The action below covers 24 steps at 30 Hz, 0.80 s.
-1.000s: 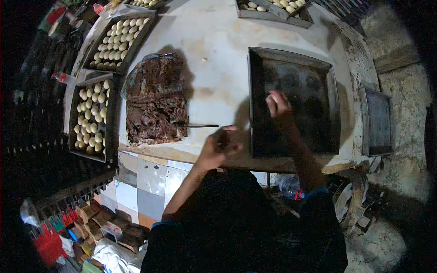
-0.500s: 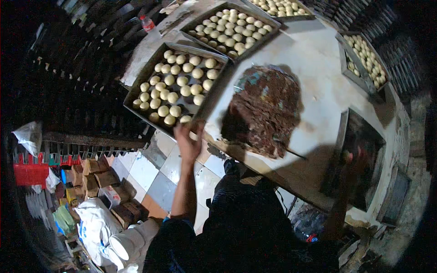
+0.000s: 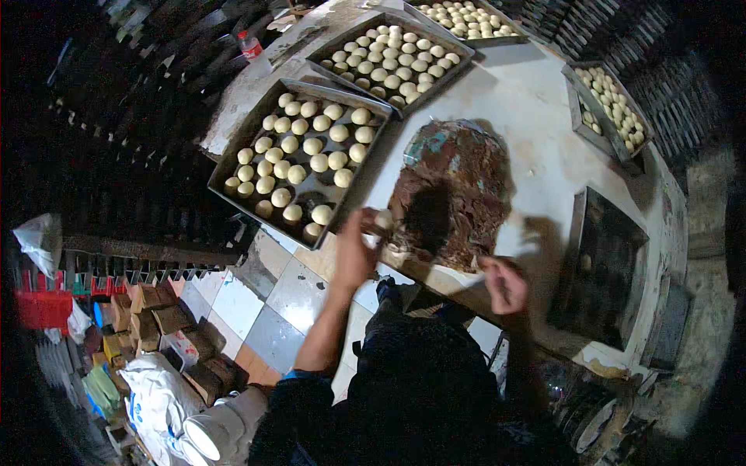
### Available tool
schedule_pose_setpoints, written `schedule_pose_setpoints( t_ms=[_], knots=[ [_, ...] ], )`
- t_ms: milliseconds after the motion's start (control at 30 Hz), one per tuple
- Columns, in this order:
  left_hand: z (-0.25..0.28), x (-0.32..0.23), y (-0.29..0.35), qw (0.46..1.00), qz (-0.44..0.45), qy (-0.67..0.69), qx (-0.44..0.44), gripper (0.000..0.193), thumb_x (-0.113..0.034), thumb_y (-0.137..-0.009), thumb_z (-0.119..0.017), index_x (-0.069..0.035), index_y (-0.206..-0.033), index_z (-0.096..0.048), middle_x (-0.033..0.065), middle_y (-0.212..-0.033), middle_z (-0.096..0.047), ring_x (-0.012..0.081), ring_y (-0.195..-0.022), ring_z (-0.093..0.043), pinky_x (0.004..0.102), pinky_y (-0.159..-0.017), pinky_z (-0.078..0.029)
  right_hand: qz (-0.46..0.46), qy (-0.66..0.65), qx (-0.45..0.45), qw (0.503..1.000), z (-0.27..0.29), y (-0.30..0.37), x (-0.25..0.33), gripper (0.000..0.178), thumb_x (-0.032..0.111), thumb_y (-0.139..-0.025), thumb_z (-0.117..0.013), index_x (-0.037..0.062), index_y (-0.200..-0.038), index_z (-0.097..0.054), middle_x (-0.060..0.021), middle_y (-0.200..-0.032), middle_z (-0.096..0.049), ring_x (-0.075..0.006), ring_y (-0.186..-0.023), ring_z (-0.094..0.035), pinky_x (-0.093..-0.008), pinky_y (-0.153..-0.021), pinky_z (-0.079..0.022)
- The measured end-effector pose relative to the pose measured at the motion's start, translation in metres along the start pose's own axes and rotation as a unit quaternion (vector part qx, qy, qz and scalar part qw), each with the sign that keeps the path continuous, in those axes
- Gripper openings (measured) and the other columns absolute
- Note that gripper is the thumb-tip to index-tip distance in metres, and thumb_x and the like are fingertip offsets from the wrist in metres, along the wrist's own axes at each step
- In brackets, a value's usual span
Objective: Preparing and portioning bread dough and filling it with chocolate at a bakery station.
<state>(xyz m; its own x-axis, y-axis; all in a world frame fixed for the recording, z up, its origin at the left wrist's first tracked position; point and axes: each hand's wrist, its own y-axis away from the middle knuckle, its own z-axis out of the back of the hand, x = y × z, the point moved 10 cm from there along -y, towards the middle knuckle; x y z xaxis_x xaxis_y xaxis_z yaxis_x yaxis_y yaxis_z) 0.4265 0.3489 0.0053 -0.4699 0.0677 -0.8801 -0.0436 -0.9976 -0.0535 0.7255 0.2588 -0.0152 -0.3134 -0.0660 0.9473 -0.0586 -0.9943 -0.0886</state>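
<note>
My left hand (image 3: 356,252) is closed on a pale dough ball (image 3: 383,220), held at the near left edge of the brown paste (image 3: 454,194). The paste lies in a thick mound on bluish plastic on the white tabletop. At the mound's near right edge my right hand (image 3: 505,286) is closed on the thin stick, mostly hidden by the fingers. Left of the mound stands a square metal tray (image 3: 268,220) of spaced dough balls. A dark tray (image 3: 614,233) on the right holds one pale ball (image 3: 585,262).
More trays of dough balls stand along the far side, among them a tray (image 3: 458,66) at the back and a stacked pair (image 3: 614,147) at the far right. A red-labelled bottle (image 3: 250,46) stands at the far left. White sacks (image 3: 159,396) and cardboard boxes (image 3: 175,322) crowd the floor.
My left hand has moved from the left tray's edge toward the paste, with a dough ball in it. My right hand has come from the dark tray to the stick, leaving a ball there.
</note>
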Motion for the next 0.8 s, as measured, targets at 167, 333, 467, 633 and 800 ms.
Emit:
schedule_pose_setpoints(
  t_ms=[167, 333, 467, 633, 800],
  knots=[
    [-0.073, -0.151, 0.063, 0.981, -0.184, 0.032, 0.055, 0.079, 0.0, -0.072, -0.069, -0.003, -0.14, -0.031, 0.0228, -0.126, -0.052, 0.0331, -0.115, -0.054, 0.0382, -0.092, -0.046, -0.154, -0.189, 0.132, 0.961, -0.034, -0.004, 0.031, 0.038, 0.021, -0.089, -0.064, -0.0008, -0.12, -0.057, -0.0148, -0.113, -0.061, -0.0211, -0.107, -0.059, -0.0343, -0.082, -0.052],
    [-0.118, -0.152, 0.08, 0.938, -0.046, 0.34, 0.055, 0.054, -0.01, -0.083, -0.069, 0.002, -0.131, -0.048, 0.0095, -0.109, -0.053, 0.0203, -0.105, -0.054, 0.0294, -0.088, -0.047, 0.285, 0.005, 0.093, 0.954, 0.033, 0.007, 0.143, 0.049, 0.017, -0.08, -0.07, -0.004, -0.121, -0.055, -0.0236, -0.132, -0.048, -0.0317, -0.119, -0.053, -0.0398, -0.1, -0.04],
    [-0.109, -0.177, 0.118, 0.969, -0.115, 0.208, -0.076, 0.032, -0.009, -0.088, -0.062, 0.004, -0.116, -0.06, 0.0115, -0.104, -0.055, 0.0191, -0.095, -0.055, 0.0282, -0.083, -0.046, 0.19, -0.152, 0.03, 0.97, 0.053, 0.021, 0.135, 0.04, 0.014, -0.086, -0.062, -0.0033, -0.122, -0.055, -0.019, -0.117, -0.059, -0.027, -0.107, -0.06, -0.0338, -0.092, -0.046],
    [-0.106, -0.22, 0.14, 0.951, -0.19, 0.232, -0.078, 0.045, -0.025, -0.096, -0.047, 0.007, -0.128, -0.048, 0.022, -0.125, -0.05, 0.0333, -0.121, -0.046, 0.0382, -0.1, -0.036, 0.139, -0.123, -0.092, 0.978, 0.042, 0.042, 0.116, 0.024, 0.018, -0.093, -0.053, -0.0006, -0.106, -0.061, -0.0101, -0.091, -0.066, -0.0153, -0.078, -0.063, -0.0283, -0.071, -0.049],
    [-0.088, -0.135, 0.151, 0.987, -0.006, 0.159, -0.003, 0.036, -0.025, -0.098, -0.049, 0.008, -0.112, -0.056, 0.0121, -0.088, -0.064, 0.0141, -0.083, -0.055, 0.03, -0.073, -0.048, 0.173, 0.03, -0.039, 0.984, -0.029, 0.028, 0.09, 0.037, 0.033, -0.097, -0.04, 0.0042, -0.095, -0.063, -0.012, -0.092, -0.058, -0.0198, -0.085, -0.057, -0.0334, -0.078, -0.044]
  ],
)
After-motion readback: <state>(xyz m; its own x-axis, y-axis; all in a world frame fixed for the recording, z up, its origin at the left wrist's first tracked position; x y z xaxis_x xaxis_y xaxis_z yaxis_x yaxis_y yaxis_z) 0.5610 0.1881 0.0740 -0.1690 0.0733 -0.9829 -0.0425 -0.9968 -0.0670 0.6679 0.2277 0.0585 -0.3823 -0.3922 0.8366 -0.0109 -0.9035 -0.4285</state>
